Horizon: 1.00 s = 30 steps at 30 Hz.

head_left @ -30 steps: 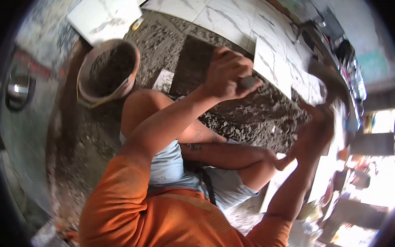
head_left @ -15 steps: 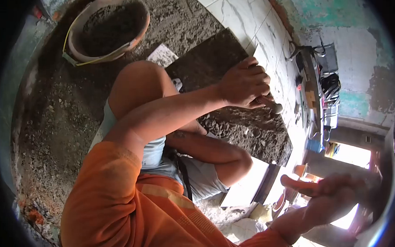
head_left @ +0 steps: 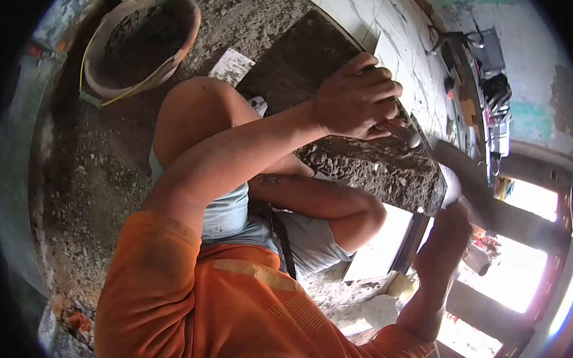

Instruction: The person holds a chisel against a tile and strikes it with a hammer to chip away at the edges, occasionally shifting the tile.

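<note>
My left hand (head_left: 357,99) is wrapped round a chisel-like tool (head_left: 402,132) over the edge of a dark slab (head_left: 303,56). Its rounded grey end sticks out to the right of my fist, while the other end is hidden. Farther right, my right hand (head_left: 450,230) is closed and smeared by motion. A blurred grey tool (head_left: 464,176), which looks like a hammer, extends up from it, just right of the rounded end. Rough broken mortar (head_left: 378,173) lies below my left hand.
At the upper left stands a bucket (head_left: 190,33) with dark mortar in it. A small pale tile piece (head_left: 232,65) lies by the slab. White marbled tiles (head_left: 395,37) run along the top, and a light tile (head_left: 379,242) lies beyond my bent knee.
My right hand has swung left and up with its tool, closer to my left hand. The left hand keeps its grip. The whole view has shifted slightly.
</note>
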{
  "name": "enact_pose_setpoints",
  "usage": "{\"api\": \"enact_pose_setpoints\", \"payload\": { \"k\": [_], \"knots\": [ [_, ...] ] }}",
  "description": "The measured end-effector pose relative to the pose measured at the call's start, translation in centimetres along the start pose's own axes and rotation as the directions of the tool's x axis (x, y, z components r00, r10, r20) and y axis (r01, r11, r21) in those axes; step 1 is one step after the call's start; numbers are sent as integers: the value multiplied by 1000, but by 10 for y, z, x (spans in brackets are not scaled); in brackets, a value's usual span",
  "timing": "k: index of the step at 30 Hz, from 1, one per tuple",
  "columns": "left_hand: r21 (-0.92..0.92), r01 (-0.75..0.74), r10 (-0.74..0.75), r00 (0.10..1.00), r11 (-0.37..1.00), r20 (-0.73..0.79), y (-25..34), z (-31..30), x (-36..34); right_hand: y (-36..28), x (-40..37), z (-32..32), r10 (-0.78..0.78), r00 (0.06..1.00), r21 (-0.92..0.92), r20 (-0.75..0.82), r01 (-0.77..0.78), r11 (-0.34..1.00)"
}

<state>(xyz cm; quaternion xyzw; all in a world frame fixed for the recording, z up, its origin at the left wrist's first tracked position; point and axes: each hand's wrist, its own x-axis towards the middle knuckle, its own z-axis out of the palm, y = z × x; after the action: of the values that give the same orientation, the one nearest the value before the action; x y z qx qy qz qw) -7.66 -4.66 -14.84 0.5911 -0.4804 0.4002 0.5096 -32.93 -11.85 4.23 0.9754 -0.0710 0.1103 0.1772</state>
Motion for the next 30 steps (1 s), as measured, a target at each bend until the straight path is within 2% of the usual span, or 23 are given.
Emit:
{"api": "enact_pose_setpoints", "payload": {
  "k": [1, 2, 4, 5, 6, 7, 8, 9, 10, 12, 14, 15, 19, 21, 24, 26, 28, 29, 30],
  "knots": [
    [1, 1, -1, 1000, 1000, 26, -1, -2, -1, -14, 12, -2, 180, 980, 146, 85, -191, 971],
    [5, -3, 2, 999, 1000, 47, -3, -2, -1, -27, 21, -6, 335, 924, 272, 185, -376, 886],
    [-23, 24, -22, 998, 999, 59, -3, -3, 1, -5, 1, 1, 436, 900, 415, -2, -396, 819],
    [-20, 39, -38, 998, 999, 40, -3, -1, 1, 14, -9, 5, 377, 920, 518, -106, -272, 811],
    [-26, 48, -47, 998, 999, 31, -1, 0, 2, 1, -5, -1, 503, 863, 776, -52, -282, 564],
    [-55, 45, -47, 998, 997, -30, -1, 0, 7, -2, -4, 0, 553, 829, 829, -87, -248, 502],
    [-81, 18, -19, 1000, 997, -9, 0, -1, 12, -2, -3, 3, 608, 784, 875, -122, -204, 439],
    [-73, 67, -69, 997, 995, -29, 2, -1, 16, -2, -3, 5, 644, 760, 871, -91, -254, 422],
    [-61, 115, -118, 992, 992, -49, 2, -2, 20, -2, -3, 15, 718, 696, 896, -34, -297, 330],
    [-101, 85, -88, 996, 991, -33, 0, -4, 25, -3, 1, 27, 683, 730, 901, -16, -286, 327],
    [-158, 177, -177, 984, 971, 16, -1, -5, 28, -3, -2, 50, 704, 702, 945, 102, -289, 151],
    [-165, 186, -184, 982, 969, 29, 0, -8, 32, -3, -3, 61, 707, 699, 934, 105, -314, 171],
    [-171, 214, -210, 977, 962, 42, 6, -12, 35, 1, -1, 84, 683, 719, 956, 130, -274, 107],
    [-265, 372, -362, 928, 889, 89, 8, -10, 28, 2, 2, 88, 685, 724, 950, 87, -267, 161],
    [-249, 369, -328, 925, 896, 191, 4, -16, 27, 3, 7, 86, 697, 716, 976, 37, -176, 129],
    [-259, 350, -305, 932, 900, 198, -1, -13, 30, 11, 3, 92, 713, 699, 985, 61, -157, 69],
    [-294, 320, -288, 946, 901, 149, 1, -15, 38, 23, 9, 108, 726, 667, 882, -171, -225, 414],
    [-178, 352, -315, 926, 919, 207, 9, -23, 41, 28, 16, 111, 707, 645, 772, -290, -280, 571],
    [-171, 350, -312, 926, 921, 214, 10, -22, 40, 32, 20, 116, 712, 642, 778, -285, -278, 563]
  ]
}}
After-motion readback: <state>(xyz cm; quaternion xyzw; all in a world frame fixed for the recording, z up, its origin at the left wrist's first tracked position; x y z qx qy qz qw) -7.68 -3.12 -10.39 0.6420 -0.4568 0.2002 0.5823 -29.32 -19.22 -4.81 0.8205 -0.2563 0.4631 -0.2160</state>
